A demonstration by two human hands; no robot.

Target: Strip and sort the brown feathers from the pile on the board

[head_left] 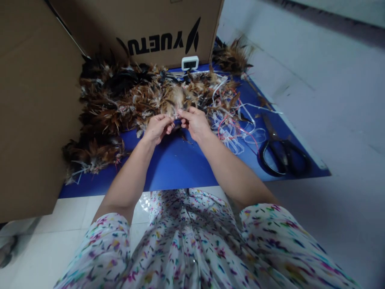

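Both hands meet at the near edge of a heap of brown and black feathers (129,96) on the blue table (180,172). My left hand (159,127) is closed in a pinch at the base of a light tan feather bunch (176,96). Close beside it, my right hand (194,122) pinches the same base between thumb and finger. A bit of pink shows between the fingertips, too small to name. To the right of my right hand lies a tangle of clear and red strips (231,130).
Black-handled scissors (284,158) lie at the table's right. A small white digital display (190,63) stands behind the feathers, before a cardboard box (162,24). Another cardboard panel (33,104) borders the left. One feather bunch (96,152) lies front left, another (231,56) back right by the wall.
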